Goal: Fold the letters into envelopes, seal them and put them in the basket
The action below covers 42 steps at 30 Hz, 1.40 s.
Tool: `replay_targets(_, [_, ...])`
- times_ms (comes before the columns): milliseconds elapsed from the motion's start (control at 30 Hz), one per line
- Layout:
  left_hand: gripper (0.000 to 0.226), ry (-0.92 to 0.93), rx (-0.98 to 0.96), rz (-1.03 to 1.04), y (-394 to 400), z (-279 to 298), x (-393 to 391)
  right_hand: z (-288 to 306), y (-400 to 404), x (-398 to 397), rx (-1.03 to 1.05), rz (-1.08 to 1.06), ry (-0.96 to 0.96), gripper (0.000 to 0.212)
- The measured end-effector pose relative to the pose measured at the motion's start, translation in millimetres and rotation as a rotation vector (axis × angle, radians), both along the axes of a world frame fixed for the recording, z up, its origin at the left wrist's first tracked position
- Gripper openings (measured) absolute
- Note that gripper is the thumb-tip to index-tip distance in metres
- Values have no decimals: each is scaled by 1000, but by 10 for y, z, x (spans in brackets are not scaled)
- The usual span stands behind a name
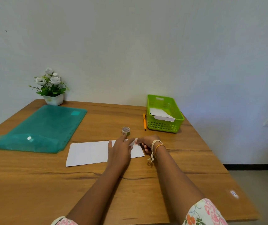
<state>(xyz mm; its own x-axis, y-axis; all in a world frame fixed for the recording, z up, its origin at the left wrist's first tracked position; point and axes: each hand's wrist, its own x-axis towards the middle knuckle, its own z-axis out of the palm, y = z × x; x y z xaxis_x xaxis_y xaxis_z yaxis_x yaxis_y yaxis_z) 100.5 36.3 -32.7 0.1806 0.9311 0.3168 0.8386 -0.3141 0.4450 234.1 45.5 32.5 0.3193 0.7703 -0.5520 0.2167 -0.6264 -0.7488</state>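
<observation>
A white envelope (89, 153) lies flat on the wooden table in front of me. My left hand (120, 150) rests flat on its right half, fingers straight and pointing away. My right hand (147, 142) sits at the envelope's far right corner and pinches a small strip of patterned tape (134, 142) between the fingertips. A small roll of tape (126, 131) stands just beyond the hands. The green plastic basket (165, 125) stands at the back right and holds white envelopes (161, 114).
A teal plastic document folder (45, 127) lies on the left of the table. A white pot of artificial flowers (51, 88) stands at the back left by the wall. An orange pen (144, 121) lies left of the basket. The table's right edge is close to the basket.
</observation>
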Motion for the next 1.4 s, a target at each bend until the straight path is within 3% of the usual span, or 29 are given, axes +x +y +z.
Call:
replay_targets(867, [40,135,-26,4,-38,19,13,-179,-57,-60,172,-117,-167,27])
replay_targets(1033, [36,118,-14,3,-53,40,8,-388,-215,-122,484,-86,-531,10])
replay_targets(1133, [34,104,-4,-4,-64,46,2,-468,-271,-142,623,51,-723,19])
replay_targets(1400, [34,104,-10,-14,-50,29,5,-516,-229,-168,482,198,-947,33])
